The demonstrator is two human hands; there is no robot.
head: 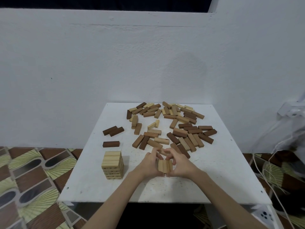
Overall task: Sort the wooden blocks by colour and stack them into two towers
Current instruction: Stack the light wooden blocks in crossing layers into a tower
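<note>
both hands meet low in the middle of the frame, over the near half of the white desk [214, 179]. the left hand [149, 164] and the right hand [179, 166] press in from either side on a row of three pale blocks [164, 166] lying side by side, flat on the desk. each hand's grip is closed on that row: fingers curled round its outer edges, thumbs near the lower end, index fingers reaching past the far end toward each other. the fingertips of both hands come close to the nearest loose blocks but whether they touch them cannot be told

to the left of the hands, at lower centre-left, stands a pale tower [113, 165], several layers high and upright, apart from the left hand. above it in the frame lie three dark blocks set aside from the rest: a dark pair [113, 131] touching side by side at an angle, and a single dark block [111, 144] lying level just below them

the unsorted pile [173, 126] spreads across the upper middle and right of the desk, pale, mid-brown and dark blocks mixed, most lying flat, some overlapping

a patterned floor [29, 179] shows at lower left, a white wall [99, 63] fills the upper frame, and white cords [267, 171] trail at the right edge
</note>
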